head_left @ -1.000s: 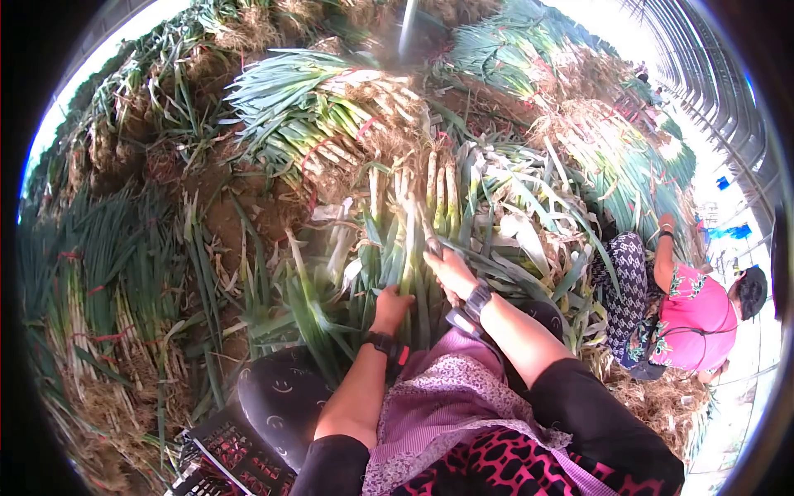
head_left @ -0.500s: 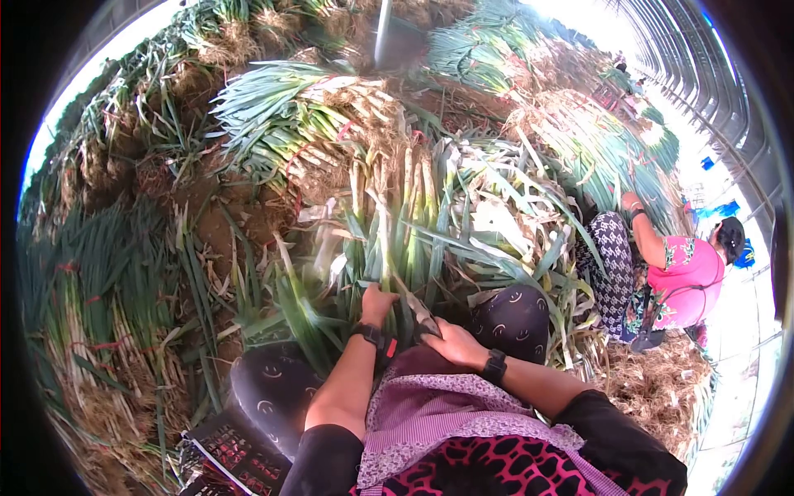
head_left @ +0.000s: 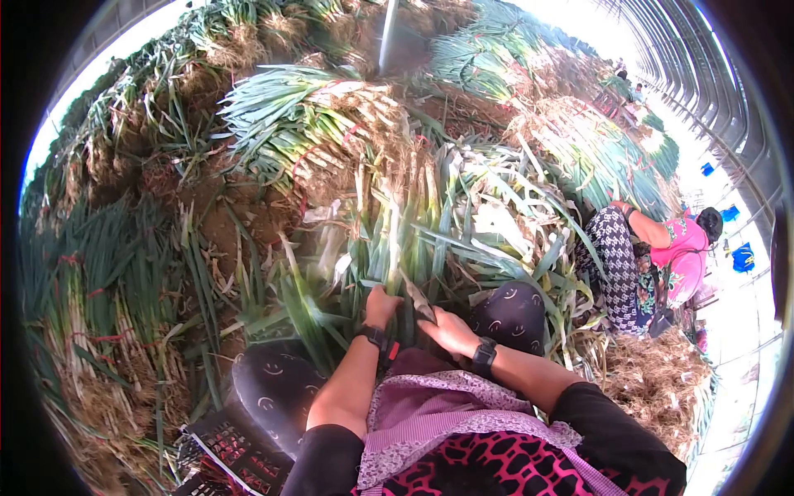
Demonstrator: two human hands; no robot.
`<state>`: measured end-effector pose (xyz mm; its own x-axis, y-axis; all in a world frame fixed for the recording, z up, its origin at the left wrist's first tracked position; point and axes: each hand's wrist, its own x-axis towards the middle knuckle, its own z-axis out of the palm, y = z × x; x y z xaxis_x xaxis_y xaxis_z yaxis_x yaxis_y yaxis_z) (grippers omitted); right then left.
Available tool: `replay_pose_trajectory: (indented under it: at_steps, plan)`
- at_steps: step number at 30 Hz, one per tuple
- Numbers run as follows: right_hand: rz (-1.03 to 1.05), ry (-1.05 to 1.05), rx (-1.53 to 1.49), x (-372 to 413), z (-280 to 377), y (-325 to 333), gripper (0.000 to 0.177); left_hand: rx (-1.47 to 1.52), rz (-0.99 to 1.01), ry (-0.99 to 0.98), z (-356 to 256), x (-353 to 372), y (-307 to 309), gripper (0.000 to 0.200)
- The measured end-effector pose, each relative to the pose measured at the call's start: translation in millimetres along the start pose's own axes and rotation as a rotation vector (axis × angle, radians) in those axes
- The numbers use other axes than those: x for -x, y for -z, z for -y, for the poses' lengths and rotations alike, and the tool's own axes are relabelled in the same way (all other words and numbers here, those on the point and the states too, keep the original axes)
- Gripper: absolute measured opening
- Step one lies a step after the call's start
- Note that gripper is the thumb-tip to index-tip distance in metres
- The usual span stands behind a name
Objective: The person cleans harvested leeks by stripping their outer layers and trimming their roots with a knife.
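My left hand [head_left: 381, 307] is closed around the lower, leafy part of a green onion [head_left: 393, 241], whose pale stalk points away from me with its roots at the far end. In my right hand [head_left: 453, 333] is a narrow greyish-brown tool with a dark grip [head_left: 420, 304]; its exact kind I cannot tell. The tool's thin tip points up toward the stalk, close beside it. Several more green onions [head_left: 420, 202] lie just beyond, roots away from me. Loose green leaves [head_left: 304, 310] sit to the left of my left hand.
A bound bundle of green onions [head_left: 285, 103] lies ahead. Stripped leaves and pale peelings [head_left: 496, 219] are heaped at right. More bundles [head_left: 99, 289] stand at left, near a black crate [head_left: 236, 455]. A person in pink [head_left: 682, 256] crouches at right. A pole [head_left: 387, 37] rises ahead.
My right hand and the tool have moved slightly up and left. My left hand keeps its hold on the green onion. The person at right has shifted, head now farther left and higher.
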<state>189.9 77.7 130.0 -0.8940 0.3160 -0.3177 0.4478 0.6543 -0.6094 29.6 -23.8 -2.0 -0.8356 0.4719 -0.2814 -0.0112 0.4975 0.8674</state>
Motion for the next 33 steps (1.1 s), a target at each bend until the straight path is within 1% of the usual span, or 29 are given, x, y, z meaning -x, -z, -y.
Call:
replay_pose_trajectory:
  at_steps: [2,3,5,8,9,11,13,14,17,18,19,20,21,23,24,25,27,28,29,30,31,33]
  plan:
    - [-0.080,0.047,-0.006,-17,-6,-2,0.050,-0.003,0.033,-0.003,-7,3,6,0.057]
    - [-0.049,-0.027,0.022,-23,2,4,0.050,0.018,0.044,0.000,-4,2,4,0.055]
    - [-0.081,-0.027,0.071,-37,4,6,0.050,0.059,0.064,0.005,9,-1,-3,0.052]
    - [-0.101,-0.063,0.061,-56,15,15,0.051,0.070,0.028,0.020,-1,12,8,0.047]
    - [0.038,-0.259,-0.060,-41,54,40,0.052,0.078,0.022,0.022,-4,15,10,0.046]
    - [0.056,-0.199,0.035,-44,51,38,0.053,0.091,0.009,0.026,-6,17,15,0.044]
    - [-0.027,-0.025,0.152,-49,28,19,0.052,0.122,0.029,0.018,2,13,15,0.044]
    - [-0.039,-0.014,0.169,-54,16,9,0.053,0.135,0.039,0.012,11,11,13,0.044]
    - [-0.086,-0.118,0.021,-76,13,23,0.054,0.141,0.089,0.011,21,13,12,0.045]
    - [-0.098,-0.101,-0.062,-81,18,34,0.052,0.259,0.111,-0.017,15,17,21,0.040]
    - [-0.092,-0.151,-0.302,-89,16,39,0.039,0.344,0.068,0.008,-5,25,43,0.036]
    - [-0.122,-0.165,-0.346,-94,21,47,0.039,0.427,0.027,0.032,-33,34,75,0.033]
    - [-0.156,-0.180,-0.392,-96,28,54,0.039,0.507,-0.013,0.055,-44,37,100,0.029]
    - [-0.167,-0.181,-0.502,-98,42,74,0.048,0.698,-0.266,-0.016,-35,24,143,0.021]
    - [-0.154,-0.217,-0.523,-101,46,81,0.051,0.694,-0.381,-0.056,-13,12,162,0.019]
    - [-0.169,-0.166,-0.536,-109,40,80,0.052,0.688,-0.496,-0.100,13,-1,178,0.018]
    - [-0.157,-0.105,-0.532,-125,27,76,0.055,0.528,-0.632,0.096,51,-6,201,0.019]
    - [-0.174,-0.040,-0.547,-126,24,70,0.056,0.388,-0.662,0.184,72,-7,202,0.020]
    - [-0.162,-0.041,-0.541,-125,28,73,0.057,0.247,-0.688,0.275,88,-9,198,0.022]
    - [-0.150,-0.043,-0.536,-123,32,76,0.058,-0.127,-0.639,0.346,106,-14,185,0.024]
    - [-0.177,0.033,-0.559,-125,35,74,0.050,-0.503,-0.584,0.406,115,-18,175,0.026]
    - [-0.223,0.187,-0.605,-129,41,72,0.036,-0.773,-1.068,0.321,75,-26,131,0.022]
